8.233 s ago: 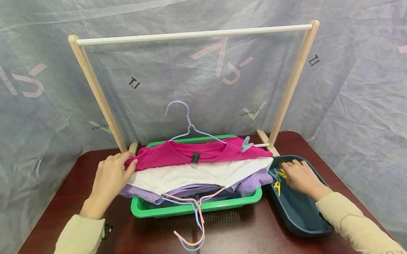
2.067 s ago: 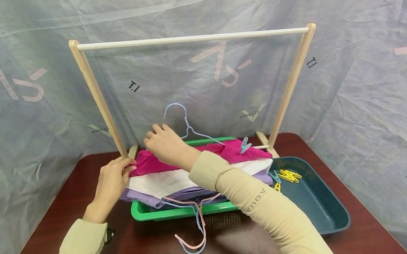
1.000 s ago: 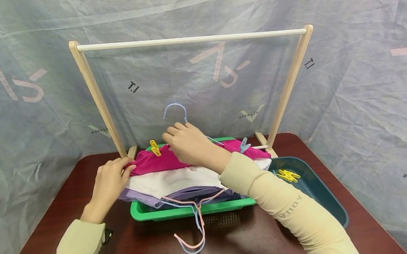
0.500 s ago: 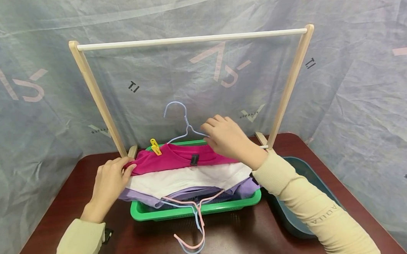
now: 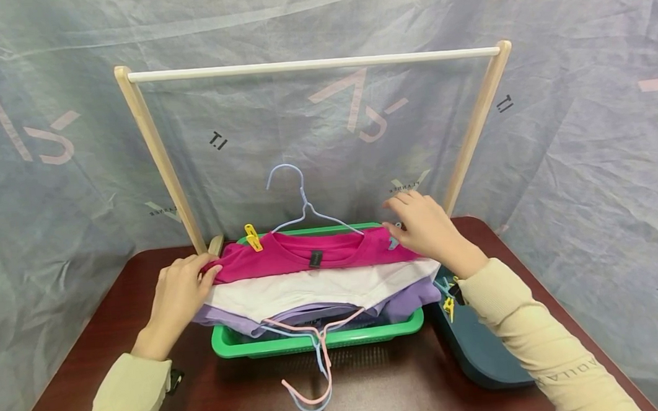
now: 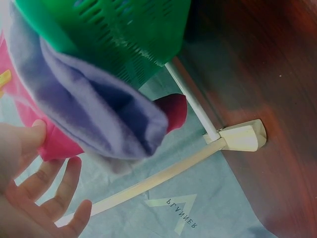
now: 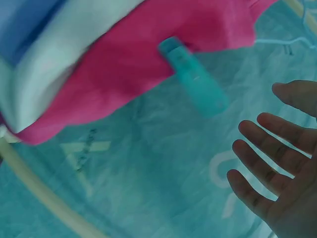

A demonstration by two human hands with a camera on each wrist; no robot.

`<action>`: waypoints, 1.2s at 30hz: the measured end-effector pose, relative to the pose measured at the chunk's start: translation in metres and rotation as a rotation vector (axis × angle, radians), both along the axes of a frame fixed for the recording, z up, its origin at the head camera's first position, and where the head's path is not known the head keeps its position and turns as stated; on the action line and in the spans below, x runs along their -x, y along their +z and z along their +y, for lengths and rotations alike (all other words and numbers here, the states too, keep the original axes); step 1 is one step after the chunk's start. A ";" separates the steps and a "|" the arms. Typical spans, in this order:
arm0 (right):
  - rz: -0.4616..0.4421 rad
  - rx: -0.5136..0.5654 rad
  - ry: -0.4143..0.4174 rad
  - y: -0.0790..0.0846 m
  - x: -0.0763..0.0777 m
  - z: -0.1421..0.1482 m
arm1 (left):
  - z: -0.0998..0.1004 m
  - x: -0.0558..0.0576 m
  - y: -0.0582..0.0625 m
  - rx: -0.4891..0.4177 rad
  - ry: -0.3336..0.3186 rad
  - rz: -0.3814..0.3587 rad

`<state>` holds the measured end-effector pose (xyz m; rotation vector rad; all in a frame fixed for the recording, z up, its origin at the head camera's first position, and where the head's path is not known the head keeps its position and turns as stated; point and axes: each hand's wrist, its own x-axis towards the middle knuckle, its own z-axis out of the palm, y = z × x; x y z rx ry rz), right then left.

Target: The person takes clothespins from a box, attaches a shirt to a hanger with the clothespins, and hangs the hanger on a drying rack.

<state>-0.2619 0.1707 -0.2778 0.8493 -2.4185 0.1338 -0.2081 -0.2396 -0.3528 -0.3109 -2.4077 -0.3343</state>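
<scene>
- While I watch the feeds from afar, I find the magenta shirt [image 5: 276, 264] lying across the top of the clothes pile, over the green basket [image 5: 369, 335].
- I see the left hand [image 5: 179, 292] at the shirt's end on that side, pinching its sleeve between thumb and fingers.
- I read the right hand [image 5: 427, 228] as released: its fingers are loosely spread. My head view overlaps it with the light blue clip [image 7: 193, 77], but the right wrist view shows a gap between them.
- That clip bites the shirt's shoulder on the right-hand side; a yellow clip [image 5: 254, 239] stands on the other shoulder.
- From the shirt's neckline I see the blue hanger [image 5: 303, 196] rise, hook up, its arms running into the collar.
- Next in front I have a white garment [image 5: 311, 287], then a purple garment [image 5: 409, 300]; a pink hanger [image 5: 326, 353] and another blue one overlap there, hooks hanging past the basket's near rim.
- Beside the basket, partly under the right forearm, I see a dark blue tray [image 5: 484, 352] with more clips [image 5: 448, 309] in it.
- Behind it all I have a rack with wooden posts [image 5: 159, 152] and a white rod [image 5: 310, 64], against a grey printed sheet [image 5: 319, 20].
</scene>
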 end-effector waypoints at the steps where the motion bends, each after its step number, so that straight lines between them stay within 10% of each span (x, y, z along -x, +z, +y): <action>1: -0.001 0.005 -0.004 -0.002 0.001 0.005 | 0.000 0.000 0.000 -0.001 0.000 -0.001; 19: -0.182 0.032 -0.075 -0.044 0.002 0.050 | 0.000 0.002 -0.003 0.002 -0.004 0.010; 36: -0.153 0.036 -0.109 -0.072 0.005 0.044 | 0.001 0.004 -0.001 0.008 -0.004 0.014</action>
